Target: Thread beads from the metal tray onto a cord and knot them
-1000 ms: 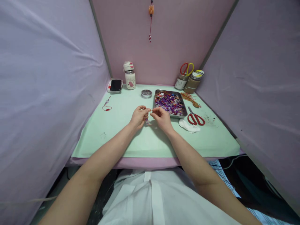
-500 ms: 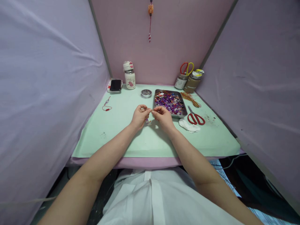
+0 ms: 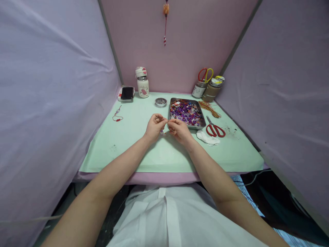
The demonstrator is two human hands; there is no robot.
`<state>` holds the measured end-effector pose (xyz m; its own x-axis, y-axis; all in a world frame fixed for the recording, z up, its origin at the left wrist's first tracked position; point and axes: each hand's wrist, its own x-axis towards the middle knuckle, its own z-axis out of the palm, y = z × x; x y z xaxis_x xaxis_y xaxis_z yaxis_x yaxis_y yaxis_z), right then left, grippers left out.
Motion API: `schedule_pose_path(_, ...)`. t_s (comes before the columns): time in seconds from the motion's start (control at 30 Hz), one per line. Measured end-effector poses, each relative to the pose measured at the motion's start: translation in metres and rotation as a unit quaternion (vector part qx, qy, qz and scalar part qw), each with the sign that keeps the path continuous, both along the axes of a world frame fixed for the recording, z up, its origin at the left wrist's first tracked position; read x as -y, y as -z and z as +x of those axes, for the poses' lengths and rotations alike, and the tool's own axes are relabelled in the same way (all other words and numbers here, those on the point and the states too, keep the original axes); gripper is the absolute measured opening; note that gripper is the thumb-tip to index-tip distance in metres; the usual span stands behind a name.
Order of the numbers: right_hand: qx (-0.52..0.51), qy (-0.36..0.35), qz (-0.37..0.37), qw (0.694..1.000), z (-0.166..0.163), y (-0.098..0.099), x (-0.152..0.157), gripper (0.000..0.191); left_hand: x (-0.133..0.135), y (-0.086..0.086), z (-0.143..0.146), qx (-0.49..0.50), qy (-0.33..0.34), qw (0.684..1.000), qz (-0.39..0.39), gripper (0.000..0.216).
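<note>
My left hand (image 3: 153, 126) and my right hand (image 3: 179, 130) meet over the middle of the green mat (image 3: 133, 151). Both have their fingertips pinched together, and they touch each other at the tips. Between them is something very small, and a few beads (image 3: 161, 132) hang or lie just under the left hand. What each pinch holds is too small to name. Just right of the hands stands a metal tray (image 3: 203, 120) full of purple, red and white beads.
Red scissors (image 3: 215, 130) and a white crumpled tissue (image 3: 207, 138) lie right of the tray. Orange cord (image 3: 210, 108), two jars (image 3: 210, 90), a small round tin (image 3: 160, 102), a bottle (image 3: 142, 83), a phone (image 3: 126, 93) and a red beaded string (image 3: 117, 115) sit around the back. Cloth walls close three sides.
Both hands stay pinched together at the same spot. The right hand has shifted slightly toward the left hand, closing the small gap.
</note>
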<state>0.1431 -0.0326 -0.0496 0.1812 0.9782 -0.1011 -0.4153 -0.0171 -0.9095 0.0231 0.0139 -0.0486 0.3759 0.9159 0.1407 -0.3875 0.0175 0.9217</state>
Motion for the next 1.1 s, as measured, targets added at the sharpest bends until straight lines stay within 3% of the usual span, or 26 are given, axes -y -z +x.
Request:
schedule_pose_path(0.3,-0.022,-0.02,-0.022,0.999,0.0034,-0.003,-0.0004,0.031,-0.002,0.0034,-0.0013,-0.03,-0.002,0.998,0.06,0.031)
schedule_pose_path(0.43,-0.003,0.003,-0.012,1.0,0.0032,-0.0013,-0.0013,0.03,-0.0013,0.002,-0.0018,-0.035,-0.002,0.997,0.064,0.03)
schedule_pose_path(0.7,0.101,0.102,0.092,0.985,-0.0022,0.0009,-0.0004,0.024,-0.0037,0.0022,-0.0029,-0.029,0.01,0.999,0.026,0.026)
schedule_pose_path(0.93,0.233,0.129,0.15,0.952,0.0008,0.0037,0.0003,0.019,-0.0058,-0.0024,-0.0071,-0.028,0.072,0.997,-0.032,0.023)
schedule_pose_path(1.1,0.264,0.12,0.18,0.94,0.0018,0.0041,0.0014,0.018,-0.0079,-0.0026,-0.0087,-0.022,0.078,0.996,-0.041,0.021)
